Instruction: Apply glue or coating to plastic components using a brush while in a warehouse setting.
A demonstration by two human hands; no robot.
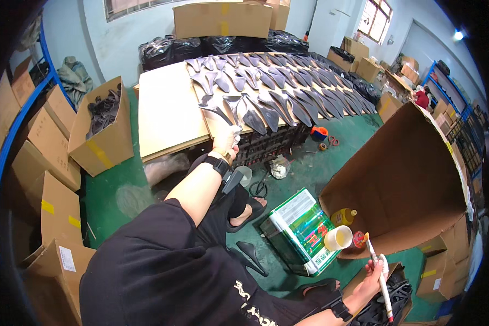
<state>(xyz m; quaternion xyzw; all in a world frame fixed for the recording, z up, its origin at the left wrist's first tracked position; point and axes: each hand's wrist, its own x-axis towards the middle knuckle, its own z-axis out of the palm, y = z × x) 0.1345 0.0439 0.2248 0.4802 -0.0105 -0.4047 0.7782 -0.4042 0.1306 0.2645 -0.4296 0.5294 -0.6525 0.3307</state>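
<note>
My left hand (226, 142) reaches to the near edge of the cardboard-topped table, fingers closed at the narrow end of a dark heeled shoe sole (214, 107). Rows of similar dark shoe soles (280, 81) lie spread over the cardboard. In my right hand (372, 278), low on the right, is a long-handled brush (384, 290), its bristle end up and coated orange-yellow. Close by that tip is a round red lid or container (358, 239). A white cup (338, 238) with yellowish contents stands on a green-and-white tin (296, 231), beside a yellow bottle (343, 217).
A tall open carton (402, 179) stands on the right. One carton (100, 130) at left and another (399, 296) under my right hand hold dark pieces. On the green floor are scissors (259, 188), an orange tape dispenser (319, 133) and a loose heeled sole (250, 258).
</note>
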